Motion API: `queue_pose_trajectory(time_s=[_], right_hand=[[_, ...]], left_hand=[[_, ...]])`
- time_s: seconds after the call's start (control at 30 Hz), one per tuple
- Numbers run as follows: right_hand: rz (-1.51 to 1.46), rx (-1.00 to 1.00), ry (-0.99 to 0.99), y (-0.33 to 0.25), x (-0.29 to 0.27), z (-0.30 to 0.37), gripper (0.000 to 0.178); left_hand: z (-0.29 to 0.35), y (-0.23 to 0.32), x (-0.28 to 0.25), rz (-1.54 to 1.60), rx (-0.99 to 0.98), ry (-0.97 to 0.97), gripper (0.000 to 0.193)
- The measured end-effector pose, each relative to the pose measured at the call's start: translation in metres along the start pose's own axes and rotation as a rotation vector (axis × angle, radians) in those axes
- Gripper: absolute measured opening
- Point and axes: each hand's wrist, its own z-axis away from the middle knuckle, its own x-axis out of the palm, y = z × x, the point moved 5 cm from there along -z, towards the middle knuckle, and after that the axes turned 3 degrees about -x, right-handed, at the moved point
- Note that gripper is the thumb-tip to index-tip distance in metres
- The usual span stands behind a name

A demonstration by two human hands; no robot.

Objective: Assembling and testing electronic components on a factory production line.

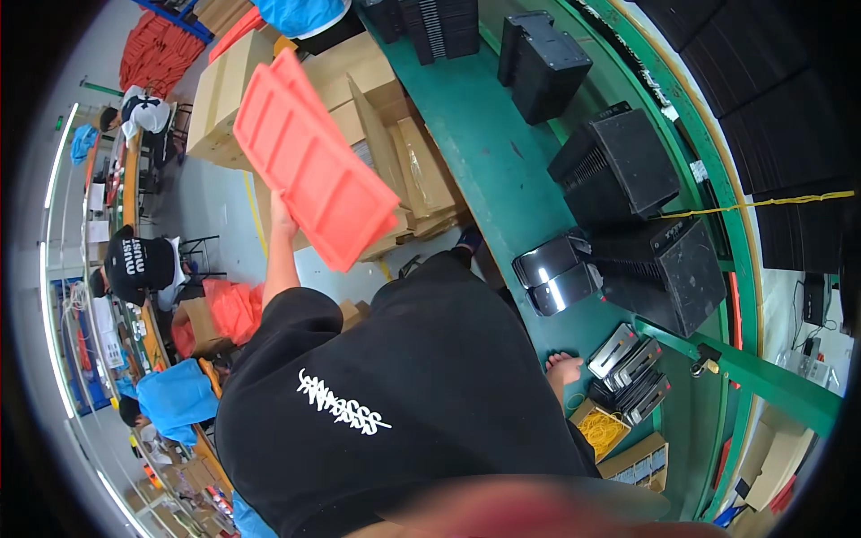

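Observation:
My left hand [282, 218] grips the edge of a pair of coral-red ribbed plastic trays [309, 161]. They are held up tilted, one overlapping the other, in front of open cardboard boxes. On the green workbench [466, 134], my right hand [564, 367] rests with its fingers apart and nothing seen in them. Close beside it stands a row of flat black and silver devices [628, 372]. Two glossy black casings [556, 273] lie on the bench farther ahead of that hand.
Stacks of black casings [628, 170] line the bench. A small box of yellow bands [601, 432] sits near my right hand. An open carton [417, 170] stands beside the bench. Co-workers sit at a long table [130, 188] on the left. A green post [762, 381] crosses at right.

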Motion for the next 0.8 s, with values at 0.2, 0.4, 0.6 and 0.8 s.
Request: queue_pose_trajectory(time_s=[0.2,0.4,0.6,0.8], right_hand=[[-0.016,-0.038,-0.013,-0.002,0.010,0.001,0.063],[-0.032,0.017,0.040,-0.005,0.006,0.004,0.063],[-0.018,0.003,0.018,-0.004,0.005,-0.002,0.062],[-0.058,0.035,0.084,0.002,-0.004,0.003,0.061]], left_hand=[[-0.011,0.012,-0.055,-0.128,-0.124,0.146,0.060],[-0.026,-0.006,-0.010,-0.202,-0.041,0.055,0.053],[-0.124,0.003,-0.096,-0.539,0.286,0.156,0.049],[-0.086,0.046,-0.003,-1.135,0.711,0.221,0.049]])
